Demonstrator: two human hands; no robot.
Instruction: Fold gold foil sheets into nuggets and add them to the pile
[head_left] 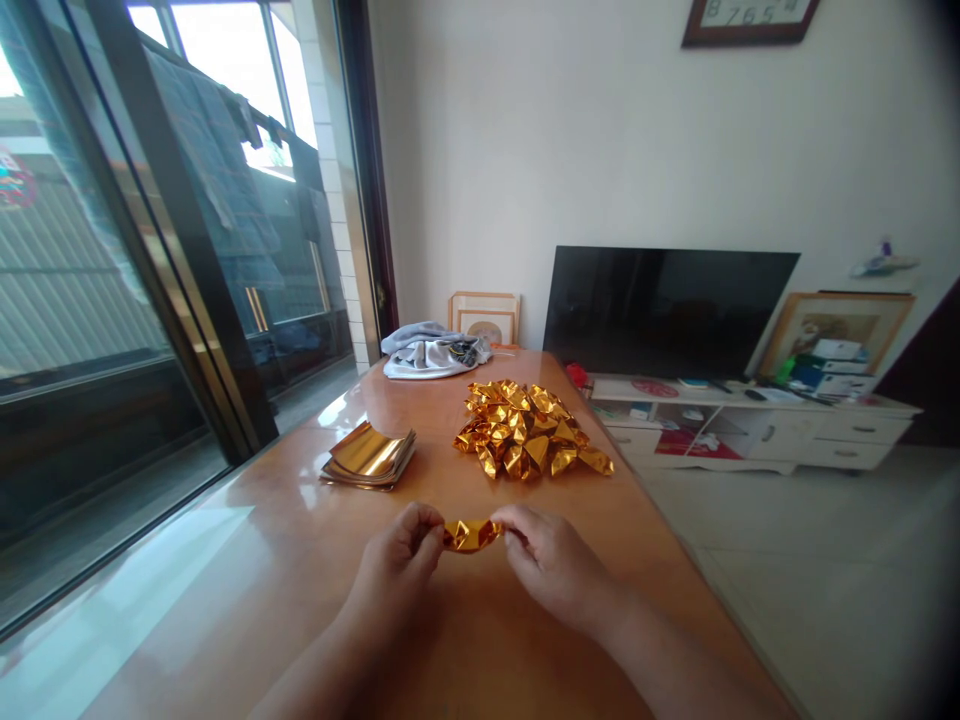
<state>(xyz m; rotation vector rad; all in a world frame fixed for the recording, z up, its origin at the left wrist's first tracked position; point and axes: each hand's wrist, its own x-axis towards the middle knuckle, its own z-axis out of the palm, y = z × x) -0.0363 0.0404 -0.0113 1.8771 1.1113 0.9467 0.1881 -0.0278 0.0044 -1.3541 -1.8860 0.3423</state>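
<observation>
We see an orange-brown table (435,650), streaked with whitish reflections along its left side. At the table's near part we see bright gold on the folded foil piece (471,536). Farther up the table we find gold broken into amber and darker facets on the foil pile (525,430), and smoother gold on the sheet stack (367,455). At the table's far end we note a grey-and-white cloth bundle (427,360); beyond the table, a black television (667,315) and a white cabinet (795,430).
</observation>
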